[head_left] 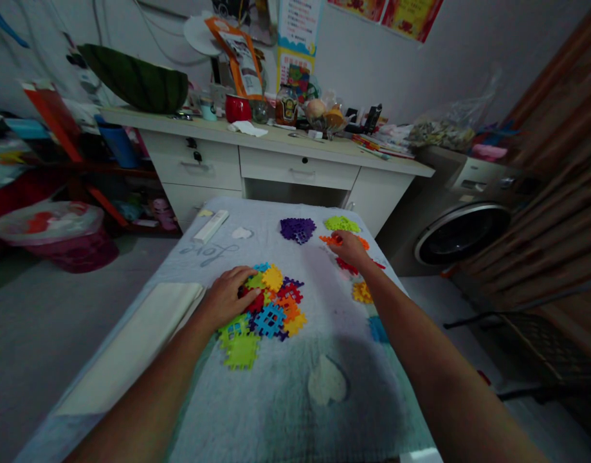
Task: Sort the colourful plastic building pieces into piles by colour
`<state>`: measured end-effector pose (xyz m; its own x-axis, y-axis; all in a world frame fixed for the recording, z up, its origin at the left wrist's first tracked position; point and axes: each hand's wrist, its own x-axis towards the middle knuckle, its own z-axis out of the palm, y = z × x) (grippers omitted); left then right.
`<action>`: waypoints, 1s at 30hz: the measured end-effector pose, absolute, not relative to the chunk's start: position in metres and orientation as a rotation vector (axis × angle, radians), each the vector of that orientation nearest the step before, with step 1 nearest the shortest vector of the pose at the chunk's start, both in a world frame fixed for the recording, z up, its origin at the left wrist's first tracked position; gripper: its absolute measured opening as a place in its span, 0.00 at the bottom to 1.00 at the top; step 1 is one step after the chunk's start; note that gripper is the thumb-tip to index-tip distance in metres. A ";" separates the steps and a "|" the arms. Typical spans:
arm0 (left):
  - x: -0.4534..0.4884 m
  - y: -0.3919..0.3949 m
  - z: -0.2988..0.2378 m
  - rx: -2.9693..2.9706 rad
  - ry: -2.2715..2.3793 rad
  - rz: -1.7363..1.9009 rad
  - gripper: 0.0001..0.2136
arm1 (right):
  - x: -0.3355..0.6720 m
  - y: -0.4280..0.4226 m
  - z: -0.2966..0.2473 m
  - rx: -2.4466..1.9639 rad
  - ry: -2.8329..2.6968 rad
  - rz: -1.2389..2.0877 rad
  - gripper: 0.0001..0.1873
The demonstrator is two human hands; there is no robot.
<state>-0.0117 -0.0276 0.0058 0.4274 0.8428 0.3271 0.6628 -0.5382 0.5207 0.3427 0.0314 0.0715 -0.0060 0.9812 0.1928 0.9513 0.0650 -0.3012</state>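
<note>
Orange piece [328,240] seemingly pinched by right fingers [347,240]; left fingers [237,275] spread loosely against multicoloured pieces [270,319].

Cloth-covered table [256,415], multicoloured tiles [270,319] (loosely heaped), purple tiles [296,229], lime tiles [342,224], white strip [211,226]

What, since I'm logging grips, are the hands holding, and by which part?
The right hand is at the orange pieces; whether it grips one, and where, can't be told. The left hand touches the mixed pile, with no clear hold.
</note>
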 end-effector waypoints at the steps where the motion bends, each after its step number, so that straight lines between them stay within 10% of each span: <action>1: -0.012 -0.027 0.005 2.374 1.297 0.811 0.20 | 0.358 0.036 0.074 -1.992 -1.909 0.097 0.16; 17: -0.012 -0.027 0.005 2.386 1.311 0.806 0.21 | 0.455 0.061 0.052 -2.451 -1.217 0.187 0.11; 30: -0.011 -0.028 0.007 2.383 1.288 0.821 0.21 | 0.423 0.028 0.070 -2.023 -1.149 0.090 0.17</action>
